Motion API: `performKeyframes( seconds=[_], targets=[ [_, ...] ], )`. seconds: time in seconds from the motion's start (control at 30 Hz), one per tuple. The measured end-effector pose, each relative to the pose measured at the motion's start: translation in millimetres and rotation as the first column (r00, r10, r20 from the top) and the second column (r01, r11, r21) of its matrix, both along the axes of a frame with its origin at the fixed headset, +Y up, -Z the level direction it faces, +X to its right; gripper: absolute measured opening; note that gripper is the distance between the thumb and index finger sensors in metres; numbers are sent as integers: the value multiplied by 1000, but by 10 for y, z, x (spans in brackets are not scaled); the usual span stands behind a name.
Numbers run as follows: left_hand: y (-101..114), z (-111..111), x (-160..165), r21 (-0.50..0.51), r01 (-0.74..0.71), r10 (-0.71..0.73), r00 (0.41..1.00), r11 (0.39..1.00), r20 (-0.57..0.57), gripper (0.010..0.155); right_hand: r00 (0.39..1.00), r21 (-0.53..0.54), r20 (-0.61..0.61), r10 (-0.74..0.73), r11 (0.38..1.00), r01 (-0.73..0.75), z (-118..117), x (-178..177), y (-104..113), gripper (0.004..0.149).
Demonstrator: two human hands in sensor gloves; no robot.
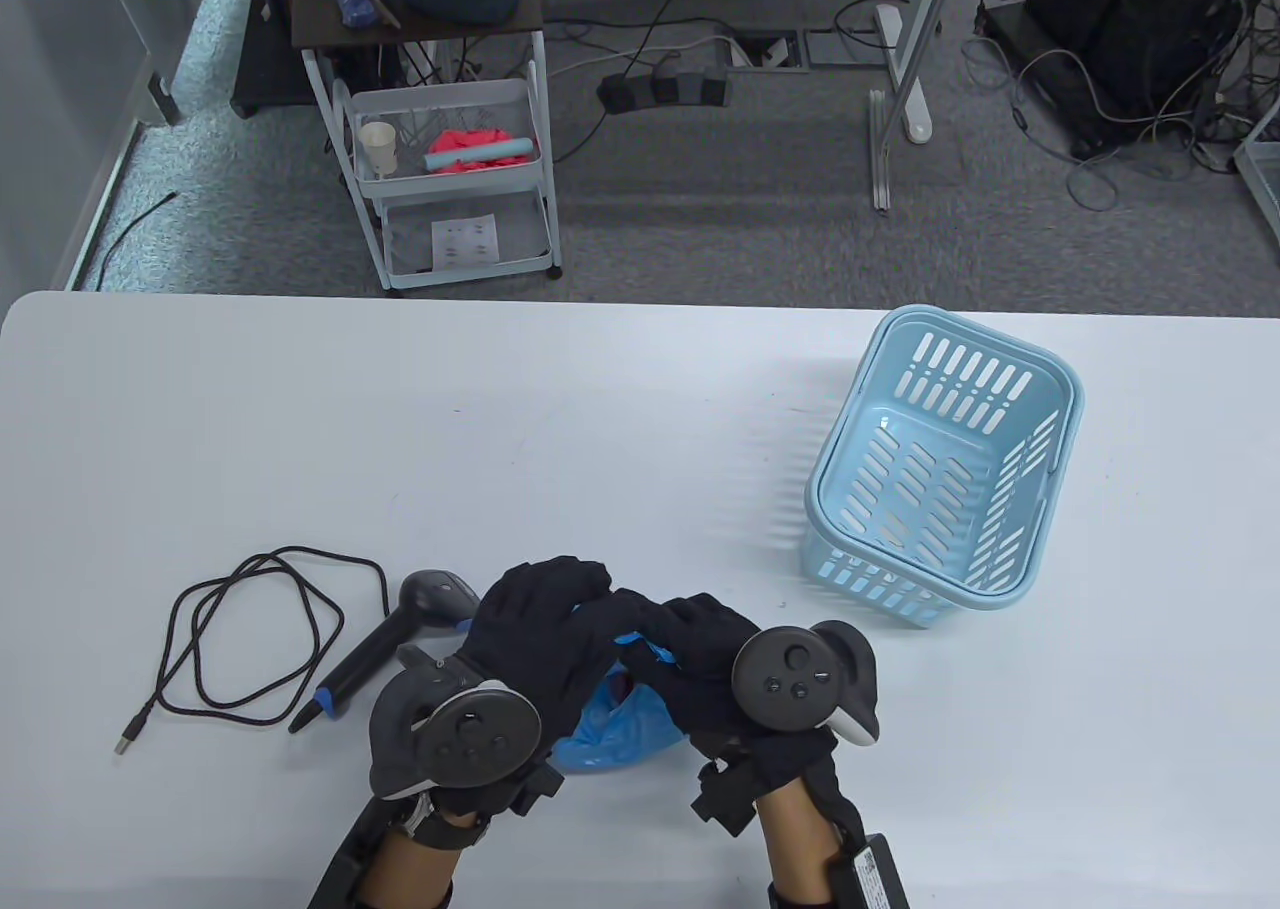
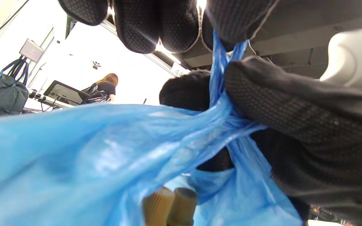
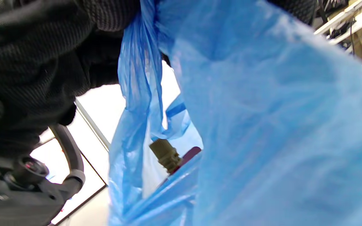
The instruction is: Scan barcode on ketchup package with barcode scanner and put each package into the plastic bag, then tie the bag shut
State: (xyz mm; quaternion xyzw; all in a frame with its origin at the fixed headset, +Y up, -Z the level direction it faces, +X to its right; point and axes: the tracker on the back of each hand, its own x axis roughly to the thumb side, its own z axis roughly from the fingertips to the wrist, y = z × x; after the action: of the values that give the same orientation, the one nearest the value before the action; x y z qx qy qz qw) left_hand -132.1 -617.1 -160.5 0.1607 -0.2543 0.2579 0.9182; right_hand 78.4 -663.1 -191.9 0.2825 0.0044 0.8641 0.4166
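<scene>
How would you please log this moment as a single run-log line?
phase: tying bag | left hand: pinches blue bag handle | right hand: grips bag handle | packages: bagged, caps visible | scanner: on table | basket: empty

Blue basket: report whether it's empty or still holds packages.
Empty. The table view looks into the blue basket and shows only its bare slotted floor and walls; capped packages sit inside the plastic bag.

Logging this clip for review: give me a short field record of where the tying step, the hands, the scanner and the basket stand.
stage: tying the blue plastic bag
left hand: pinches a bag handle strip
right hand: grips the other strip
ketchup packages: tan caps visible inside the bag
barcode scanner: lying on the table, left of the hands, cable coiled
basket: light blue, empty, at right
</scene>
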Motion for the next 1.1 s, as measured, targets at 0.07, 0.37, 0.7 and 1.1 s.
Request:
performKeyframes(
  seconds=[0.07,0.37,0.7,1.1],
  targets=[
    [-6,-14,-25,-4,-9,9,1000,1000,-6,40,998,-30,-11,-60,998,60,-24,40,-29,55],
    [-102,-111,-92,-109,-3,3,1000,994,0,72,973,-95,10,-230,969,229,-92,126,-137,49],
    [-392,-233,112,-249,222,-224,974,943,21,80,975,-78,12,-222,972,222,-65,78,-114,48],
    [-439,-281,105,-291,58,-56,998,955,15,43,976,-104,-60,-208,974,201,-70,72,-106,46]
  ],
)
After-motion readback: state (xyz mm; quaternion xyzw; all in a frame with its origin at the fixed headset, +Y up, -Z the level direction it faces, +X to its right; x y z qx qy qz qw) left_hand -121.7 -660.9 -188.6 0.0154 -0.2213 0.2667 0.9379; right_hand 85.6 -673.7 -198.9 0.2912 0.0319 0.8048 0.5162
